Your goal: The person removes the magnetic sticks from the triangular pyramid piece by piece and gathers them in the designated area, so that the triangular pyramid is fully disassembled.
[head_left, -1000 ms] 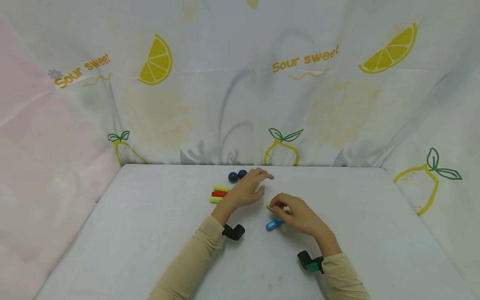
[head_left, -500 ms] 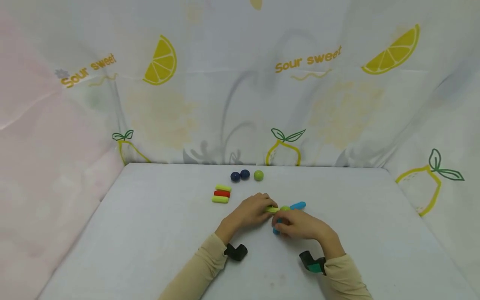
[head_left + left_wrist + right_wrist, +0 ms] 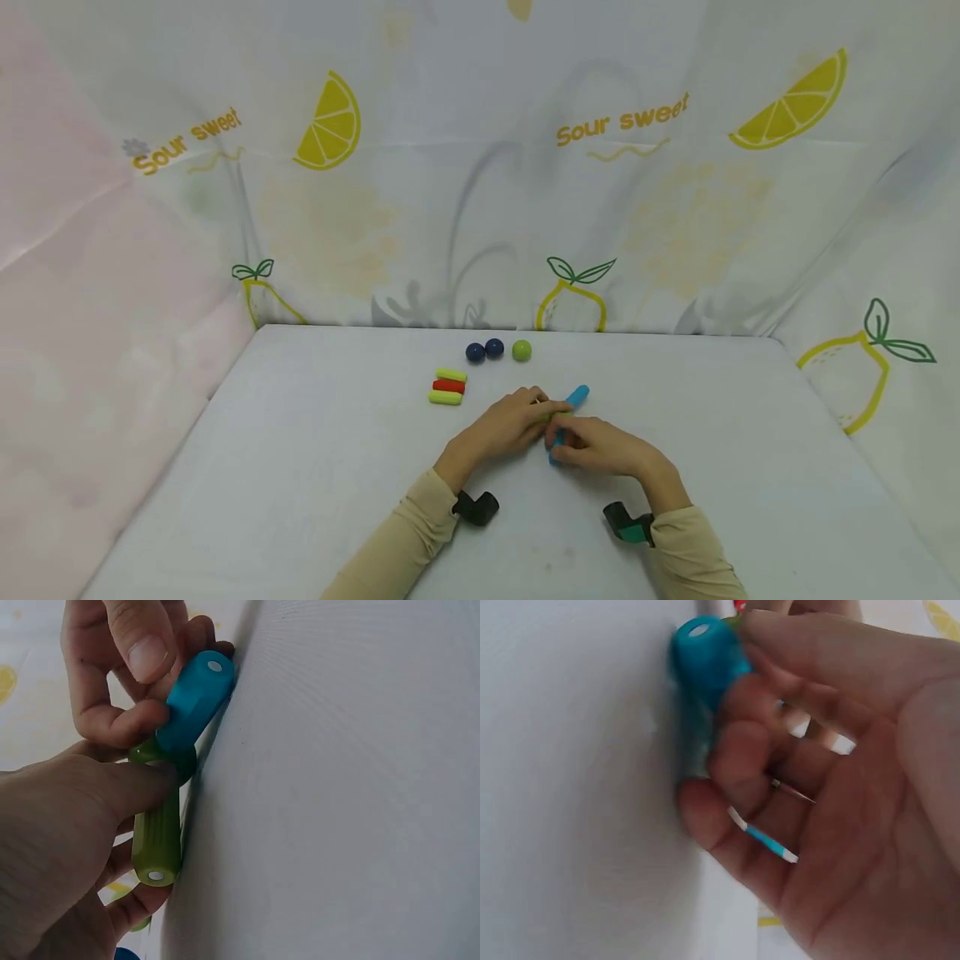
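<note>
My left hand (image 3: 512, 423) pinches a green magnetic building stick (image 3: 156, 836); its thumb lies over the green ball (image 3: 185, 761) at the stick's end. Against that ball sits a blue magnetic stick (image 3: 196, 701), a white dot on its free end. In the head view my right hand (image 3: 603, 447) curls its fingers round the near blue stick (image 3: 555, 458), close beside the left fingers. A further blue stick (image 3: 578, 395) points away from the joint toward the back. The green parts are mostly hidden by the fingers in the head view.
Behind the hands, two dark blue balls (image 3: 484, 350) and a green ball (image 3: 522, 350) stand near the white table's (image 3: 300, 467) back edge. Left of the hands lie two yellow-green sticks (image 3: 446, 398) with a red stick (image 3: 448, 386) between them. A printed curtain (image 3: 420, 183) hangs behind.
My left hand has come from the balls at the back to the green stick and grips it. The far blue stick has swung leftward. My right hand has shifted its grip onto the near blue stick.
</note>
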Demonstrator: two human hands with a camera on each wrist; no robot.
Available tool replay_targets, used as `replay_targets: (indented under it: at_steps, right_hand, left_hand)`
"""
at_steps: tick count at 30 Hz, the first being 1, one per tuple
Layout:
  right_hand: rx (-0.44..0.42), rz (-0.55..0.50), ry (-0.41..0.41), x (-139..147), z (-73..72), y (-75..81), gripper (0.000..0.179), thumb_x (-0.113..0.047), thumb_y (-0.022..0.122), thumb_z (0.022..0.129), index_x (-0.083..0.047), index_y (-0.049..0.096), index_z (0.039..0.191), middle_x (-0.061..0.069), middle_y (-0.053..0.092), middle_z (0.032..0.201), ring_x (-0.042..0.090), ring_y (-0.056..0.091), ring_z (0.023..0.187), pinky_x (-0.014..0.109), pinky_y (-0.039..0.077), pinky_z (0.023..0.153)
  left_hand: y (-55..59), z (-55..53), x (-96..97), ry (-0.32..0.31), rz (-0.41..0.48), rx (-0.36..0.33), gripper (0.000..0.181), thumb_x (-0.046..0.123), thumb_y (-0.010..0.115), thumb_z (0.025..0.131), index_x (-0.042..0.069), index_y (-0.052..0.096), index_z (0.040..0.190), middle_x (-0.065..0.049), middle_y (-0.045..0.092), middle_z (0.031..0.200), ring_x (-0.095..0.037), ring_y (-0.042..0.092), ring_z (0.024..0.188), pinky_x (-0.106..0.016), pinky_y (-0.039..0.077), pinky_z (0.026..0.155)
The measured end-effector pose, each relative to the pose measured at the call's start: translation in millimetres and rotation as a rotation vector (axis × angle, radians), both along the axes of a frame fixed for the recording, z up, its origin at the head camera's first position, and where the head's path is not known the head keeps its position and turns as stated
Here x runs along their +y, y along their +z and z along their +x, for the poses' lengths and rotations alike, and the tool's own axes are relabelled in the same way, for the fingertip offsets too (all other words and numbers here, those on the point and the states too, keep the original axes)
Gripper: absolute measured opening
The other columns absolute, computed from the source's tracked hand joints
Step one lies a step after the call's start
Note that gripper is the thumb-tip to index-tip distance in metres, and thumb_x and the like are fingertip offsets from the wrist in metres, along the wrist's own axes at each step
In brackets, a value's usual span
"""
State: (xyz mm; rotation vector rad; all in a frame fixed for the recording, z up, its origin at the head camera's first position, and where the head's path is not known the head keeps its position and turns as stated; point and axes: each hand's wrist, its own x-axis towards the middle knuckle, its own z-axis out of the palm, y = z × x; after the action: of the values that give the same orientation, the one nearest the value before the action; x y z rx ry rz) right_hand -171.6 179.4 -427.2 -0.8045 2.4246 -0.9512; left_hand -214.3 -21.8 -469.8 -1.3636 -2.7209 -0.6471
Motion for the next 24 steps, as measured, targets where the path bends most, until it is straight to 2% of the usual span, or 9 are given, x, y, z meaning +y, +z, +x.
replay_targets:
  at_steps: [3,7,9,11,18,24]
  right_hand:
    - [0.024,0.035,-0.078,0,1.0,-2.5,0.02,-0.029,0.059,0.093,-0.011,0.055,0.086,-0.005,0.048,0.067,0.006,0.043,0.059,0.02,0.036,0.053]
    - [0.009,0.154,-0.24,-7,3.9,-5.0,0.043,-0.051,0.057,0.09,-0.015,0.053,0.066,-0.007,0.043,0.057,0.008,0.039,0.053,0.022,0.028,0.049]
    - [0.0,0.204,-0.297,-12,5.3,-5.4,0.049,-0.059,0.054,0.087,-0.017,0.053,0.063,-0.007,0.042,0.055,0.009,0.038,0.051,0.023,0.026,0.048]
    - [0.009,0.23,-0.329,-15,6.5,-5.1,0.048,-0.059,0.054,0.087,-0.017,0.052,0.064,-0.007,0.043,0.055,0.01,0.039,0.052,0.024,0.027,0.049]
    - [0.011,0.199,-0.316,-7,6.6,0.2,0.018,-0.029,0.063,0.086,-0.014,0.055,0.08,-0.003,0.053,0.067,0.012,0.047,0.06,0.027,0.036,0.053]
    - [0.016,0.167,-0.292,8,1.7,0.8,0.011,-0.022,0.062,0.085,-0.012,0.057,0.086,-0.002,0.054,0.072,0.013,0.048,0.065,0.028,0.039,0.057]
  left_hand:
    - [0.0,0.7,-0.9,0.008,0.008,-0.029,0.038,0.016,0.052,0.097,0.027,0.053,0.133,0.001,0.058,0.111,-0.011,0.053,0.094,-0.021,0.043,0.08]
    - [0.6,3.6,-1.0,0.047,0.017,-0.068,0.038,0.016,0.052,0.097,0.028,0.053,0.132,0.001,0.057,0.11,-0.011,0.052,0.095,-0.021,0.044,0.08]
    - [0.0,5.6,-0.7,0.075,0.022,-0.078,0.038,0.016,0.052,0.097,0.028,0.052,0.133,0.0,0.057,0.11,-0.012,0.052,0.096,-0.021,0.045,0.079]
    - [-0.5,7.6,0.0,0.097,0.017,-0.079,0.038,0.017,0.051,0.097,0.028,0.051,0.133,0.0,0.057,0.111,-0.013,0.052,0.098,-0.021,0.046,0.079]
    - [-0.2,11.6,-3.2,0.101,0.016,-0.064,0.043,0.017,0.056,0.095,0.029,0.049,0.136,0.0,0.056,0.112,-0.013,0.052,0.1,-0.024,0.046,0.083]
    - [-0.5,11.4,-8.0,0.068,0.021,-0.089,0.046,0.02,0.057,0.095,0.029,0.046,0.138,0.001,0.056,0.113,-0.012,0.051,0.101,-0.024,0.045,0.085]
